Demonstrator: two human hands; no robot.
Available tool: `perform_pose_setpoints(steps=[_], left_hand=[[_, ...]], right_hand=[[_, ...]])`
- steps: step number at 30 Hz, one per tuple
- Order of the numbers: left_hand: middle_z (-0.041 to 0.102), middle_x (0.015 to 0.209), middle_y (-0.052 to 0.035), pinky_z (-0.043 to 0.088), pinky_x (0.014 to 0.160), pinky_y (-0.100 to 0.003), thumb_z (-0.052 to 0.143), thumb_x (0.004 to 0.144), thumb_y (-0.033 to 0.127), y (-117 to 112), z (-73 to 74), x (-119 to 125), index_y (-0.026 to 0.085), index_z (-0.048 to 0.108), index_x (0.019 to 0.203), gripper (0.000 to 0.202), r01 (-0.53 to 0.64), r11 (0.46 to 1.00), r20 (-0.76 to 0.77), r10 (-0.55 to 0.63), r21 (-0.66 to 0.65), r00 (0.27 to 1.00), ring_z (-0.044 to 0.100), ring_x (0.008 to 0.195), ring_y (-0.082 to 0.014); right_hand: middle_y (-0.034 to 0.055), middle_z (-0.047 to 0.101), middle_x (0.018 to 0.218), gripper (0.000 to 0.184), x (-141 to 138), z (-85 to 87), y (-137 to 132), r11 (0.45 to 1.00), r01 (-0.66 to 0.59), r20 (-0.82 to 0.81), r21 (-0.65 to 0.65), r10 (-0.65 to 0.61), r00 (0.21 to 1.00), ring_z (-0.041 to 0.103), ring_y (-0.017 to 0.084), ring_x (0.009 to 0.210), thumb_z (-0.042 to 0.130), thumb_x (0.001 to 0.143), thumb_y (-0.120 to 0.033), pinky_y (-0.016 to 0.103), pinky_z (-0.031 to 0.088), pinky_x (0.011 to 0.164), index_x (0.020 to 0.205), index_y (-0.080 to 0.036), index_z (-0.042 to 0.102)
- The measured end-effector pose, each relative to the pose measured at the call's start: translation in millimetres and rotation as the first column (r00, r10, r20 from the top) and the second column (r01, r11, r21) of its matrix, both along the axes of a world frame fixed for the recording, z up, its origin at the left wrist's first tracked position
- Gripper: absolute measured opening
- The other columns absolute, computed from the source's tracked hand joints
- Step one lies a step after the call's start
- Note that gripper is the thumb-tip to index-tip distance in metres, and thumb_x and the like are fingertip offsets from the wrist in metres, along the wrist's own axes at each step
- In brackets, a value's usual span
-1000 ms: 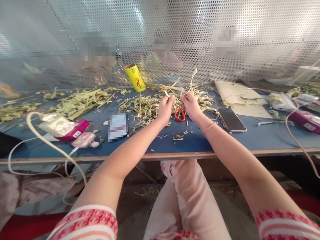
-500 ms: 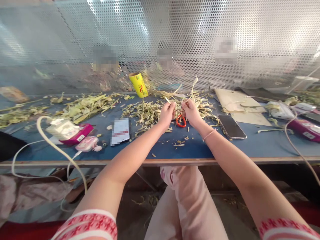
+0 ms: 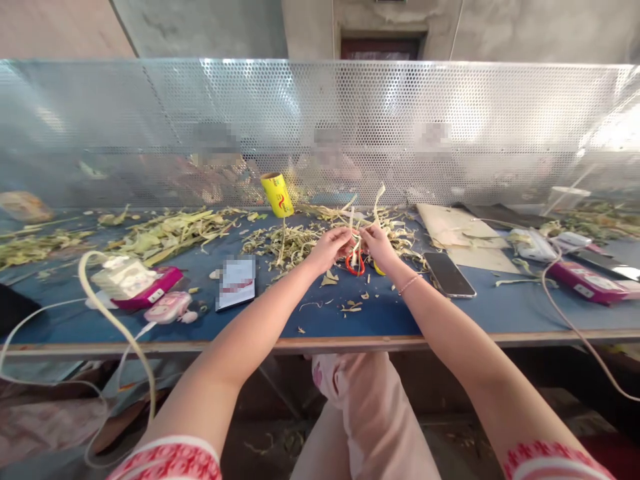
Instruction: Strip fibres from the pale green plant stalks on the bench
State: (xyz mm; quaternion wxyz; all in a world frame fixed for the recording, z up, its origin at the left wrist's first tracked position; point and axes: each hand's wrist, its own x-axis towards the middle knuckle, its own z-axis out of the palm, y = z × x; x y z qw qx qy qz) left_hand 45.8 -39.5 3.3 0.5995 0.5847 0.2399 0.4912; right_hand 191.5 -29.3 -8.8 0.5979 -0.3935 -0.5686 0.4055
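Both my hands meet over the middle of the blue table. My left hand and my right hand each pinch pale straw-like leaf strips that stand up between them. Under the hands lie red-handled scissors, half hidden by my fingers. A heap of cut green and yellow strips lies just behind my left hand. A yellow roll stands tilted on a thin stick behind that heap.
A phone lies right of my hands beside a cardboard sheet. At left are a pink box, a pink device with white cable and a card. A perforated metal screen closes the back; people sit behind it.
The camera tilted up, so the table sits lower in view. My hands drew closer together and now hold the strips upright over the scissors.
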Motion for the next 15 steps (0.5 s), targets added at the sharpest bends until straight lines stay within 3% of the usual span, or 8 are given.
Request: perform_pose_setpoints(steps=[7, 11, 15], left_hand=[[0.056, 0.066, 0.0039, 0.042, 0.055, -0.018, 0.077, 0.067, 0.04, 6.2, -3.4, -6.8, 0.016, 0.058, 0.078, 0.032, 0.088, 0.996, -0.042, -0.087, 0.027, 0.995, 0.051, 0.055, -0.0044], [0.055, 0.07, 0.0037, 0.046, 0.064, -0.022, 0.073, 0.071, 0.037, 5.4, -2.9, -10.5, 0.016, 0.055, 0.076, 0.028, 0.111, 0.993, -0.135, -0.106, 0.033, 0.985, 0.054, 0.063, -0.0061], [0.054, 0.066, 0.0037, 0.044, 0.065, -0.022, 0.071, 0.073, 0.035, 6.9, -3.0, -12.1, 0.015, 0.055, 0.073, 0.025, 0.118, 0.989, -0.217, -0.097, 0.085, 0.971, 0.053, 0.062, -0.0061]], right_hand=[[-0.0087, 0.039, 0.048, 0.033, -1.6, 0.5, 0.2, 0.998, -0.05, 0.032, -0.026, 0.051, 0.998, 0.033, 0.006, 0.042, 0.066, 0.069, -0.047, 0.023, 0.027, 0.043, 0.067, -0.022, 0.045], [-0.0085, 0.037, 0.046, 0.029, -0.6, 2.0, -3.3, 0.998, -0.055, 0.01, -0.012, 0.055, 0.998, 0.03, 0.006, 0.041, 0.065, 0.07, -0.043, 0.023, 0.023, 0.042, 0.066, -0.021, 0.046], [-0.0084, 0.039, 0.046, 0.027, 1.0, 2.4, -4.0, 0.997, -0.062, -0.02, -0.039, 0.061, 0.998, 0.032, 0.006, 0.041, 0.067, 0.07, -0.042, 0.023, 0.023, 0.042, 0.07, -0.021, 0.049]])
